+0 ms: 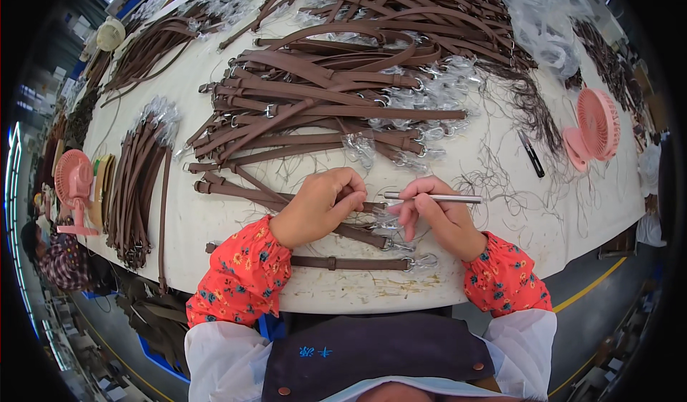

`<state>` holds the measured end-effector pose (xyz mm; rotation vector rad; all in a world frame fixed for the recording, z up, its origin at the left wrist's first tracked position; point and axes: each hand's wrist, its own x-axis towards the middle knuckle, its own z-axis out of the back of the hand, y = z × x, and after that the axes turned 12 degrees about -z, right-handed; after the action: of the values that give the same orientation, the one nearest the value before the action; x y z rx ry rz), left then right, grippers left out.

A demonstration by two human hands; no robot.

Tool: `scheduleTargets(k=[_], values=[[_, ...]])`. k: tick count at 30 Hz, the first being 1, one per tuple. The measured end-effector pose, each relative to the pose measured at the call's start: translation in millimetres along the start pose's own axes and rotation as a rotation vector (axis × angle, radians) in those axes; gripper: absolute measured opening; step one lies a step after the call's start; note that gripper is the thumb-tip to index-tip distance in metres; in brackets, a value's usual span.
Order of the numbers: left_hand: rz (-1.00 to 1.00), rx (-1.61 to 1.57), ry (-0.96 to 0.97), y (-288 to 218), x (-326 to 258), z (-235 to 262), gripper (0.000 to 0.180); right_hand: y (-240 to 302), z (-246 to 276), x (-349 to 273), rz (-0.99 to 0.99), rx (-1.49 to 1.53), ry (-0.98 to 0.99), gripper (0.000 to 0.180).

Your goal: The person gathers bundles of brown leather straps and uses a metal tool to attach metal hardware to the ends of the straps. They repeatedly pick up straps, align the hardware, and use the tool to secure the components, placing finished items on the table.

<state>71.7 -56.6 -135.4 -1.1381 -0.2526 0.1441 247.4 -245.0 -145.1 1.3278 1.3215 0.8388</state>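
Note:
My left hand (322,203) is closed, thumb and forefinger pressed together; what sits between them, if anything, is too small to tell. A brown strap (247,190) with metal fittings runs beneath it, its end showing just past the fingertips. My right hand (445,219) grips a slim silver pen-shaped tool (458,199), held level with its tip pointing left toward my left hand. Under both hands lie clear plastic-wrapped metal clasps (386,219). Closer to me, another brown strap (358,263) lies flat, with a metal hook wrapped in plastic at its right end.
A large heap of brown straps (286,109) covers the far middle of the white table (429,298). A strap bundle (136,187) and a pink fan (74,187) stand left. Rightward are a second pink fan (597,124), a black-handled cutter (532,155) and loose threads (526,98).

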Motion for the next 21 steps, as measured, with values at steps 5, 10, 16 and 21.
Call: scheduleTargets(k=[5, 10, 16, 21], values=[[0.031, -0.057, -0.025, 3.6, 0.4, -1.7, 0.008, 8.1, 1.4, -8.1, -0.026, -0.146, 0.186, 0.024], [0.027, -0.065, -0.018, 6.7, 0.5, -2.8, 0.009, 6.2, -1.0, -8.5, -0.092, -0.009, 0.13, 0.021], [0.018, -0.076, -0.005, 6.6, 0.8, -3.0, 0.01, 3.7, -7.9, -2.5, -0.119, -0.107, -0.034, 0.021], [0.025, -0.086, 0.004, 5.9, 0.6, -2.8, 0.01, 1.9, -8.6, -1.9, -0.155, -0.105, -0.054, 0.023]])
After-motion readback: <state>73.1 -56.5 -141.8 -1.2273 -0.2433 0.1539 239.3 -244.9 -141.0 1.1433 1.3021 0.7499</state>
